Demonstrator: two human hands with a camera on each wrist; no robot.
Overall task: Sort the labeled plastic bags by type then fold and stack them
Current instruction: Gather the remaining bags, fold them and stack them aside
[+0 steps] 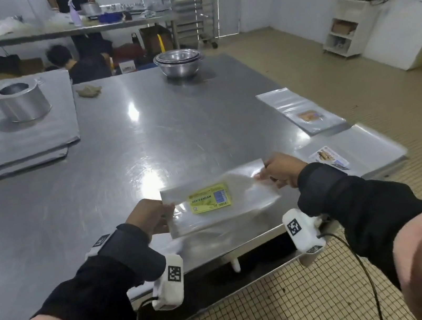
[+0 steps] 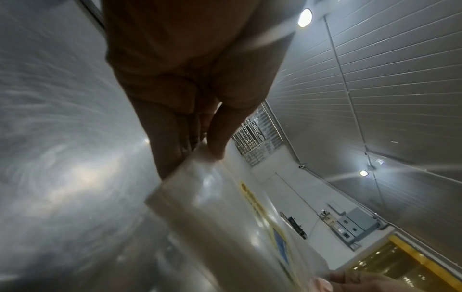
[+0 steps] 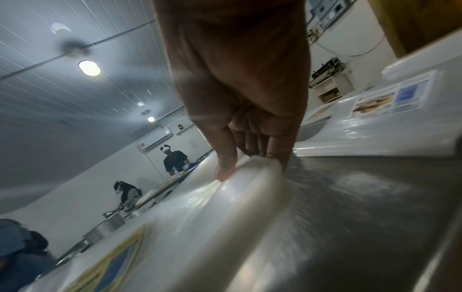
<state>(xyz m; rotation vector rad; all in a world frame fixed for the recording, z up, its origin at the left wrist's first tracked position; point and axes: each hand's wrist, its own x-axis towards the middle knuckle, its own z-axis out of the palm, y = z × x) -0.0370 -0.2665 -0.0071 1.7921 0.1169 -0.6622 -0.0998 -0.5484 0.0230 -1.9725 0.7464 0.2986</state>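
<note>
A clear plastic bag [image 1: 219, 200] with a yellow-green label [image 1: 209, 198] reading "KEK PANDAN" is held over the near edge of the steel table [image 1: 119, 146], label up. The left hand [image 1: 150, 216] pinches its left end between thumb and fingers [image 2: 217, 134]; the right hand [image 1: 280, 169] pinches the right end the same way, thumb [image 3: 226, 158] on top, so the bag is stretched between them. More clear plastic [image 1: 216, 235] lies blurred beneath it at the table's edge.

Just to the right of the right hand sits a flat pile of bags [image 1: 352, 154] with a picture label [image 1: 328, 158], and beyond it, near the table's right edge, another pile [image 1: 298, 110] with an orange-brown label. Farther back stand nested metal bowls [image 1: 179, 62], a crumpled cloth [image 1: 89, 91], and at far left a round metal tin [image 1: 20, 101] on stacked grey trays [image 1: 9, 147]. Behind the table a person [image 1: 73, 65] crouches.
</note>
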